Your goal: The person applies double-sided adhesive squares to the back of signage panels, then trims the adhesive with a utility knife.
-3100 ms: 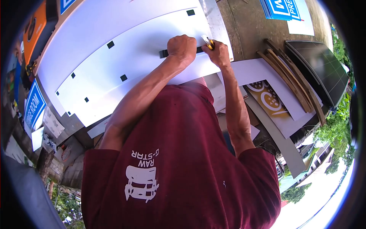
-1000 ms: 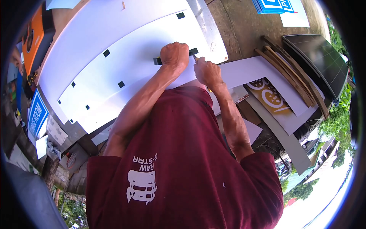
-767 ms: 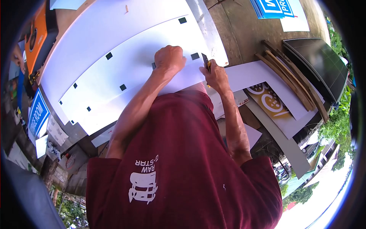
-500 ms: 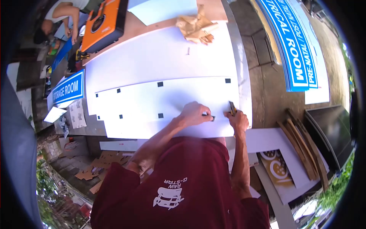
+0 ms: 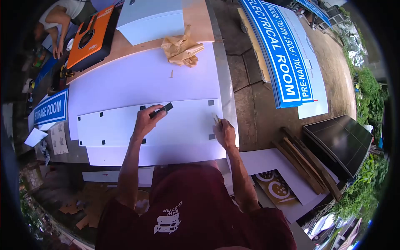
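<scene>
The short black strip point(image 5: 165, 108) is up off the long white panel point(image 5: 183, 125), over its far edge about midway along. Your left hand point(image 5: 146, 121) has it by one end, fingers pinched shut on it, and the rest sticks out free. It looks light and thin, probably a cut of foam tape. Expect it to flex and cling, so hold it by the edges at one end and keep off any sticky face. Your right hand point(image 5: 225, 133) rests at the panel's right end, fingers closed round a slim yellow cutter point(image 5: 217, 120) with only its tip showing. It sits between two of the small black squares point(image 5: 211, 102) stuck along the panel. The panel lies on a wider white sheet point(image 5: 137, 79) across the bench point(image 5: 196, 14). Crumpled brown paper point(image 5: 182, 49) lies toward the far edge, and an orange case point(image 5: 89, 37) is at the far left corner. Blue and white lettered signs point(image 5: 279, 58) lie on the floor beyond the right edge.
</scene>
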The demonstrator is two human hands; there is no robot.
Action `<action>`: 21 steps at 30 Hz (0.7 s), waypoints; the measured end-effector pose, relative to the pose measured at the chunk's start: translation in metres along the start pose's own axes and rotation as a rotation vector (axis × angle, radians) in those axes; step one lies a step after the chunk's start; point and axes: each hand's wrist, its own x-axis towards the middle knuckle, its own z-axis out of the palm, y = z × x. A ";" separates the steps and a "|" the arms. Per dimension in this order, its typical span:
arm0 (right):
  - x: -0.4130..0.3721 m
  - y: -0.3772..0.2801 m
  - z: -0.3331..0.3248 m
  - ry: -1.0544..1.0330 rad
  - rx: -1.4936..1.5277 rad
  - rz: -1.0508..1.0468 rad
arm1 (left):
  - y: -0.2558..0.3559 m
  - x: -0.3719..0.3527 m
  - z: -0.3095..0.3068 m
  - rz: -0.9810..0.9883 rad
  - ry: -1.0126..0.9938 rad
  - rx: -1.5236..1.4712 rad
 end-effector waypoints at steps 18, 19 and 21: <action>0.163 -0.070 0.046 0.087 -0.473 -0.479 | -0.126 0.147 -0.071 0.469 0.427 0.744; 0.161 -0.073 0.042 0.152 -0.442 -0.536 | -0.131 0.143 -0.073 0.500 0.450 0.716; 0.144 -0.084 0.033 0.287 -0.412 -0.552 | -0.120 0.118 -0.082 0.502 0.559 0.673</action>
